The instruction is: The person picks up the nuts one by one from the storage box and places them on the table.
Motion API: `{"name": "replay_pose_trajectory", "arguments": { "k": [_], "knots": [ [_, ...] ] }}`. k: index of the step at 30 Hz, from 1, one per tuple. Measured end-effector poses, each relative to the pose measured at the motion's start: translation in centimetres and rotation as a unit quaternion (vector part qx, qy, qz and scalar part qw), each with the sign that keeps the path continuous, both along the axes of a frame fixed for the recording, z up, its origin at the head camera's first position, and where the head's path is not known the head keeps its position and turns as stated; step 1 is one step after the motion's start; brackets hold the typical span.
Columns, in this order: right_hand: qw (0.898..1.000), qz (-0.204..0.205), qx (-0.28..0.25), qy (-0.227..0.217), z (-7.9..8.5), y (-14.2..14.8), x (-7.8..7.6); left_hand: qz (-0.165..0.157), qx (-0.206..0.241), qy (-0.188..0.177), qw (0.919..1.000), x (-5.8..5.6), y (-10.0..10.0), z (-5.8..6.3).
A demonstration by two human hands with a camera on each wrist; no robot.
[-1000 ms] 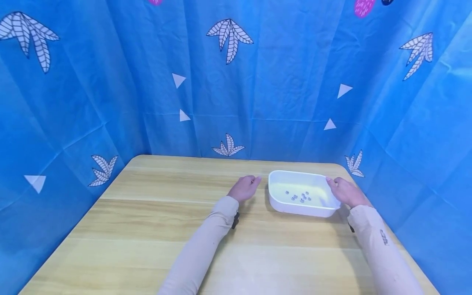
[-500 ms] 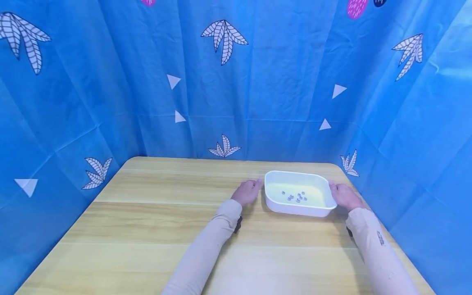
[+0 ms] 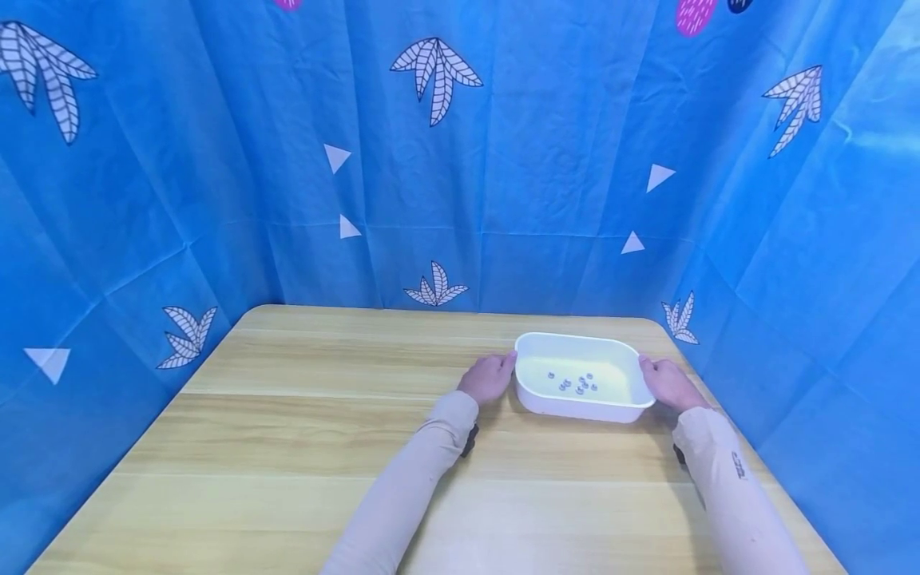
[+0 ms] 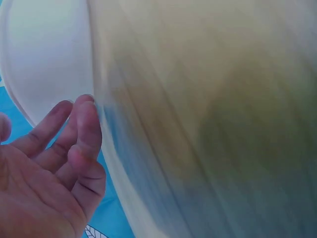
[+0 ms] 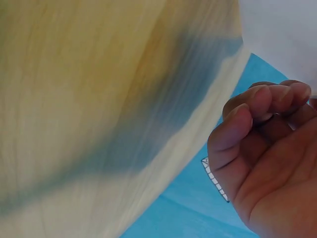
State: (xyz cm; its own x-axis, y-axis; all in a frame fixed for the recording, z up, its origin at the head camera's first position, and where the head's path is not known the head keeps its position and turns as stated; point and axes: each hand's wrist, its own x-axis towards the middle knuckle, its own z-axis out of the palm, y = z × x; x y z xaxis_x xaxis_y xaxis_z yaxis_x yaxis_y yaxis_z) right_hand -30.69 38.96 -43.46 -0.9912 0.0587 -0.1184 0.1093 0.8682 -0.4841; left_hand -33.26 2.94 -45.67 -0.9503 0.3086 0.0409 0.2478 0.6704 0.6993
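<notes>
A white rectangular plastic tub (image 3: 578, 411) with rounded corners stands on the right half of the wooden table. Several small round grey pieces (image 3: 580, 390) lie scattered on its floor. At the left end, my left hand (image 3: 487, 378) holds the rim, thumb at the edge; the left wrist view has its bent fingers (image 4: 89, 126) against the outer wall. My right hand (image 3: 670, 383) grips the opposite end, thumb on the rim. In the right wrist view its curled fingers (image 5: 260, 99) meet the tub's outer wall (image 5: 277, 39).
Pale wooden table (image 3: 251, 431) extends left and forward of the tub. A blue curtain (image 3: 575, 160) with white leaf and triangle prints encloses the back and both sides. The table's right edge runs close by my right forearm (image 3: 726, 471).
My left hand has moved right, from beside the tub to its left rim. The right hand stays at the right end. The head view has shifted slightly.
</notes>
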Motion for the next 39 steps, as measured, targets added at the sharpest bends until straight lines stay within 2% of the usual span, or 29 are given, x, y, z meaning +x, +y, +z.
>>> {"name": "replay_pose_trajectory", "arguments": {
  "k": [9,19,28,39],
  "knots": [
    [0.999,-0.005,-0.040,0.001,-0.6,0.1,-0.2,-0.002,0.011,-0.005,0.9999,-0.4,0.6,-0.3],
    [0.999,-0.010,-0.048,0.003,-0.8,0.1,-0.3,-0.017,0.034,0.011,0.9992,-0.5,1.0,-0.4],
    [0.999,-0.010,-0.044,0.006,-0.8,-0.1,-0.2,-0.013,0.040,-0.012,0.9990,-0.1,0.9,0.1],
    [0.998,-0.008,-0.061,-0.003,-0.8,-0.8,-0.3,-0.024,0.063,-0.020,0.9975,-0.6,0.1,-0.2]
  ]
}}
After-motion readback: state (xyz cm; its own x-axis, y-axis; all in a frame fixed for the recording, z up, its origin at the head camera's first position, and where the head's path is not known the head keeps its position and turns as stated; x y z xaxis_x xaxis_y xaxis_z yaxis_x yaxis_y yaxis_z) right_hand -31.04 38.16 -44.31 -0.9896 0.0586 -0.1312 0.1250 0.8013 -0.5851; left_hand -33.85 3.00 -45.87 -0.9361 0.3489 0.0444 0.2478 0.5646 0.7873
